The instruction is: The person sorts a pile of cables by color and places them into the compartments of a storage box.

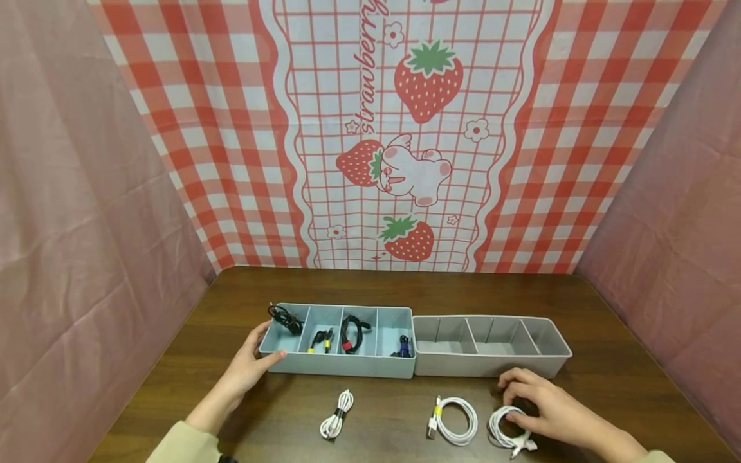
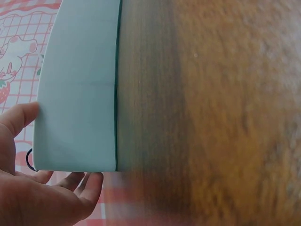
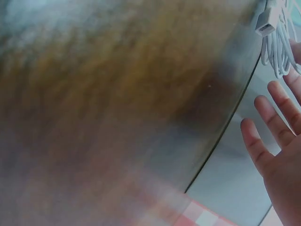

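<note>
My left hand grips the left end of a light-blue divided box, its thumb at the front rim and its fingers around the end wall. In the left wrist view the thumb and fingers lie at that box's corner. My right hand pinches a coiled white cable between thumb and finger, in front of the grey divided box. The right wrist view shows the cable's white connector near the fingertips, with the other fingers spread.
A white cable with a yellow tie and a white cable with a black tie lie on the wooden table. Black cables, among them a red-tied cable, sit in the blue box's compartments. A strawberry-print cloth hangs behind.
</note>
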A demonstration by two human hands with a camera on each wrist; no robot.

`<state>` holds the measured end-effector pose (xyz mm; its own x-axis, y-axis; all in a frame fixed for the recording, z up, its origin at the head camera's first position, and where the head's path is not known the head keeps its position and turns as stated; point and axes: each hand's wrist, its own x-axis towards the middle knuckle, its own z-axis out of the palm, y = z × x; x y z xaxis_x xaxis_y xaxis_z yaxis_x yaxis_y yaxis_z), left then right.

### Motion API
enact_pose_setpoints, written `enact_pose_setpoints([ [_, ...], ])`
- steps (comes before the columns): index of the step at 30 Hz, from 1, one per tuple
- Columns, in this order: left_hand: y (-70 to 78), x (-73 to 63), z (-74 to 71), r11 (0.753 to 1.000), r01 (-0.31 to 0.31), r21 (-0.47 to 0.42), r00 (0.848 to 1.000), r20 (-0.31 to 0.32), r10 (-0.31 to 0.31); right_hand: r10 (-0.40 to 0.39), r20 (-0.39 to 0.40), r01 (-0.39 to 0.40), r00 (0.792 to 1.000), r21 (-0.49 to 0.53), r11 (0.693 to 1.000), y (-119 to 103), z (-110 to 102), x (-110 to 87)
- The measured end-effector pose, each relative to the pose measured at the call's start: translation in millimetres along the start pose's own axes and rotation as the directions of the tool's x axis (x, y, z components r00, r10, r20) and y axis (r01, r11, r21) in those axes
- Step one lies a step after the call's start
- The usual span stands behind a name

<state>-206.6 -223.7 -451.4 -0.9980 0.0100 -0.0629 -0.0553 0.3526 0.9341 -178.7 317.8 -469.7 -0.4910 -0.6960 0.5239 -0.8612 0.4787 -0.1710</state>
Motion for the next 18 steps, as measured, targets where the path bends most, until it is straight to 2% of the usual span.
enact_pose_setpoints([
  [12, 1.0, -1.5, -1.0, 1.000, 0.010, 0.003, 1.000, 0.010, -0.011, -0.018, -0.052, 0.012, 0.998, -0.113, 0.994, -4, -9, 11.8],
  [18, 1.7, -1.4, -0.6, 1.000, 0.013, 0.010, 1.000, 0.006, -0.013, 0.019, -0.038, -0.025, 0.999, -0.170, 0.985, -7, -20, 18.0],
])
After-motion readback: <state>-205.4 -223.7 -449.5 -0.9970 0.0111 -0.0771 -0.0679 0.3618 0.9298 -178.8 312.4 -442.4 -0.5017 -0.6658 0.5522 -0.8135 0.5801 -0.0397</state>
